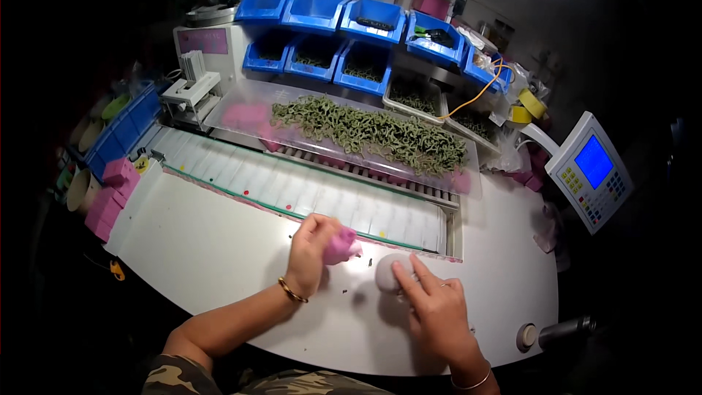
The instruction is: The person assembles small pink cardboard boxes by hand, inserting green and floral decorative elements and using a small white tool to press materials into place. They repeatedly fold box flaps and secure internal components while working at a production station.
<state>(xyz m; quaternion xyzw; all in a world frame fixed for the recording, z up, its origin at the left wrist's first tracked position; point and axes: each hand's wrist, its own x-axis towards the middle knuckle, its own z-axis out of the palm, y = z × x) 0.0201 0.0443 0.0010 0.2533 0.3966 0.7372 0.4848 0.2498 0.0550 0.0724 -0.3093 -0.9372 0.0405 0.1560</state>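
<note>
My left hand (308,254) is closed round a small crumpled pink packet (340,246), held over the white tabletop (322,322). Thumb and fingers of my right hand (441,313) grip a round, pale grey object (390,275) with a smooth domed face; its exact kind cannot be made out. A short gap separates the packet from the round object. A few dark dried leaf bits lie on the table between and below the hands. Beyond them, a clear tray (252,91) bears a long heap of curled green dried leaves (373,134).
A slotted white conveyor (329,208) is set into the table. Blue bins (316,11) stand in two rows behind. Pink boxes (110,205) stack at left. At right are a keypad with blue screen (592,164), yellow tape rolls (532,103) and a dark cylinder (567,332).
</note>
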